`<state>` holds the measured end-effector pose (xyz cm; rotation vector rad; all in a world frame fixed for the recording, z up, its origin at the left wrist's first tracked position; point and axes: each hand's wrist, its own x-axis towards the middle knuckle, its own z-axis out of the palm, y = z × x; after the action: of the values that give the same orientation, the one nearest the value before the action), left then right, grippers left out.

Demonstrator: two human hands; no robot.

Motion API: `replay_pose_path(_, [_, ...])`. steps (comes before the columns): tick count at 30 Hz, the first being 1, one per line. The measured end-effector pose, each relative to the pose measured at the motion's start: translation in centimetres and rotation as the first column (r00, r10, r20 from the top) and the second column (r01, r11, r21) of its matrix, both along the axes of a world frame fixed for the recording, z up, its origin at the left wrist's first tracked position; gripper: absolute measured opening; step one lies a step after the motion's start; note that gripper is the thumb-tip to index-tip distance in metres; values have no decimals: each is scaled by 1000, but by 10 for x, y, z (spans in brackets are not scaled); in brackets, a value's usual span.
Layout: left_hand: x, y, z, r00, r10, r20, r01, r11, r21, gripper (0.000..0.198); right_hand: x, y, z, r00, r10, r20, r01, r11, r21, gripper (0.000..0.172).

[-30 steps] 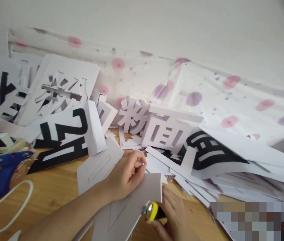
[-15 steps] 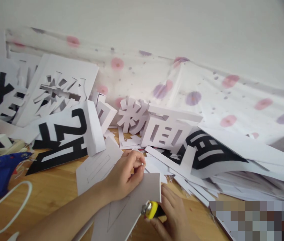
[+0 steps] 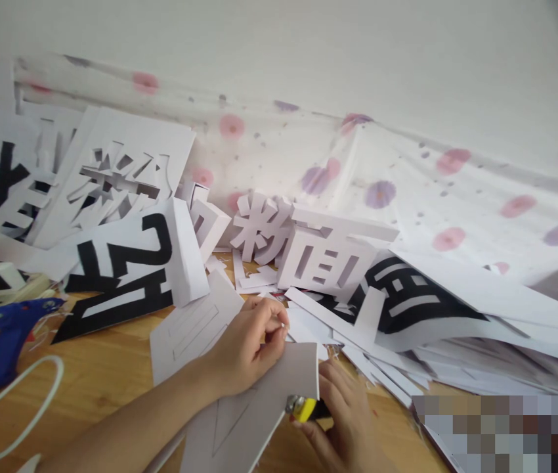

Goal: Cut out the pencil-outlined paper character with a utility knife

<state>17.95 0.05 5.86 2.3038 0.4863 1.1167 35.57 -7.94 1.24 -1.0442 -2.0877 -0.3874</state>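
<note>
A white board (image 3: 254, 410) with thin drawn lines lies at the bottom centre, over another marked white sheet (image 3: 188, 328). My left hand (image 3: 252, 341) rests at the board's upper part, its thumb and fingertips pinched together over a tiny pale bit that is too small to name. To the right of the board's edge, my right hand (image 3: 341, 417) is wrapped round a yellow and black cutter (image 3: 305, 408). The cutter's metal head is beside the board's right edge, and its blade cannot be made out.
A blue glue gun (image 3: 6, 341) and a white cable lie at the left. Cut-out white characters (image 3: 328, 259) stand behind the hands. Black-printed sheets (image 3: 116, 263) lean at the left, and paper strips and sheets (image 3: 466, 361) pile up at the right.
My right hand and the cutter have shifted slightly to the right. The board and my left hand have barely moved, a little to the right.
</note>
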Motion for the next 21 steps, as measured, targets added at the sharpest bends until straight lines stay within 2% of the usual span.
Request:
replay_pose_path(7, [0, 0, 3, 998, 50, -30, -51, 999, -16, 6, 3, -1, -4, 999, -15, -53, 14, 1000, -15, 37])
replay_pose_path(10, [-1, 3, 4, 994, 103, -38, -101, 993, 64, 9, 9, -8, -12, 994, 37, -102, -51, 988, -144, 46])
replay_pose_path(14, [-4, 8, 5, 987, 153, -44, -147, 983, 110, 11, 11, -16, -21, 949, 77, -306, -203, 890, -408, 47])
replay_pose_path(17, [-4, 8, 6, 991, 115, -72, -109, 991, 82, 10, 5, -16, -20, 885, 85, -459, -311, 840, -445, 42])
replay_pose_path(19, [-4, 8, 5, 993, 89, -83, -84, 994, 66, 9, 0, -15, -16, 881, 74, -467, -299, 851, -430, 36])
replay_pose_path(21, [-3, 7, 4, 993, 73, -93, -67, 996, 58, 9, -2, -15, -12, 912, 31, -409, -189, 916, -353, 33])
